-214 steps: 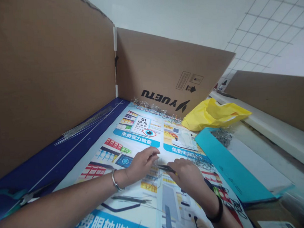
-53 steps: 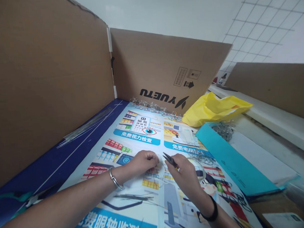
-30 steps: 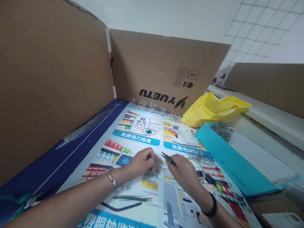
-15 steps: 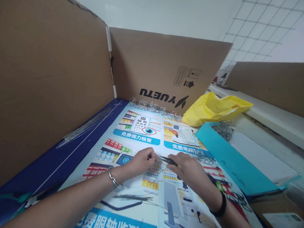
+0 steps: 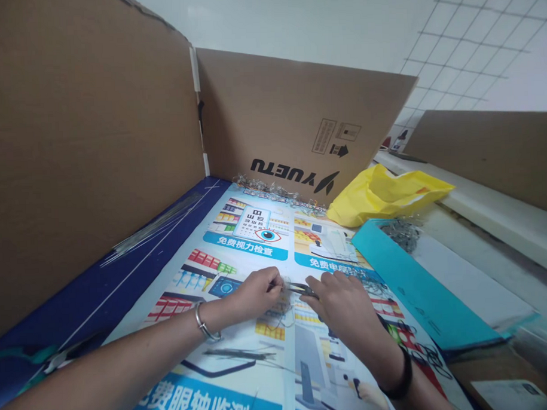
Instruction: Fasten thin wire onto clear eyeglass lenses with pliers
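Observation:
My left hand (image 5: pixel 264 289), with a silver bangle at the wrist, is closed in a pinch on a thin wire piece (image 5: pixel 286 297) above the printed poster (image 5: pixel 278 342). Loops of that wire hang below the fingers. My right hand (image 5: pixel 337 295), wearing a black band, is wrapped round dark pliers (image 5: pixel 306 289). The jaws point left and reach the wire beside my left fingertips. Straight wire lengths (image 5: pixel 240 354) lie on the poster nearer to me.
Cardboard panels (image 5: pixel 297 108) stand at the back and left. Tangled wire lies along the back edge. A yellow bag (image 5: pixel 385 195) and a teal folder (image 5: pixel 424 289) are on the right. Scissors (image 5: pixel 59 359) lie at the left, near long wires (image 5: pixel 153 230).
The pliers have turned slightly, so their jaws lie more level. My right hand has shifted a little, showing more of its back. My left hand stays nearly where it was, still pinching.

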Demonstrator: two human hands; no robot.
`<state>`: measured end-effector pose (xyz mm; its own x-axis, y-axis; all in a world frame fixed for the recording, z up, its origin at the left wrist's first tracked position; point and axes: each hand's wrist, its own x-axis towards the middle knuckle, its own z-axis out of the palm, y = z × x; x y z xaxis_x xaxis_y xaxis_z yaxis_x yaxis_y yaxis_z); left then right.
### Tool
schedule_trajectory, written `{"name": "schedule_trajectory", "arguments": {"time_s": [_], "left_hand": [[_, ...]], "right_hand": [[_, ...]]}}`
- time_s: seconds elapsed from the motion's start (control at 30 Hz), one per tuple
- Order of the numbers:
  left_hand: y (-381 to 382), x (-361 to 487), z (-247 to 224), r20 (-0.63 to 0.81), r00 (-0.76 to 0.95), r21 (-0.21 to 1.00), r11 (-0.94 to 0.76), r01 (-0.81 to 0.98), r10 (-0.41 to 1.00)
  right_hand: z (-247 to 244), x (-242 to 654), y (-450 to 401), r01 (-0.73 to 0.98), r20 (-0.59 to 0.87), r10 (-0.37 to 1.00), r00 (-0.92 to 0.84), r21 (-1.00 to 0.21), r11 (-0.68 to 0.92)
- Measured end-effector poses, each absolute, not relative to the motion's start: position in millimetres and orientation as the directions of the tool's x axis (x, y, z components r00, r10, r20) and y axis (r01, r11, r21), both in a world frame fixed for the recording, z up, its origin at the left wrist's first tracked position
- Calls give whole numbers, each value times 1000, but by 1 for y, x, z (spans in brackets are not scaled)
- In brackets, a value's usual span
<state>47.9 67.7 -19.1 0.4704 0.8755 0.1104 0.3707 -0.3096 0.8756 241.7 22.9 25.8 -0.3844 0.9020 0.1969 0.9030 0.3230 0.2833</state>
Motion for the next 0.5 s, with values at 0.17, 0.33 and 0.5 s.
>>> {"name": "schedule_trajectory", "arguments": {"time_s": [0.17, 0.33, 0.5], "left_hand": [[69, 49, -17, 121, 455, 854, -326, 404, 882], [70, 50, -19, 123, 435, 865, -311, 393, 892], [69, 49, -18, 83, 416, 900, -248, 359, 905]], "right_hand": [[28, 236, 18, 893, 206, 900, -383, 331, 304], [28, 237, 16, 890, 203, 895, -398, 322, 323], [29, 240, 18, 886, 189, 892, -410, 313, 341]]}}
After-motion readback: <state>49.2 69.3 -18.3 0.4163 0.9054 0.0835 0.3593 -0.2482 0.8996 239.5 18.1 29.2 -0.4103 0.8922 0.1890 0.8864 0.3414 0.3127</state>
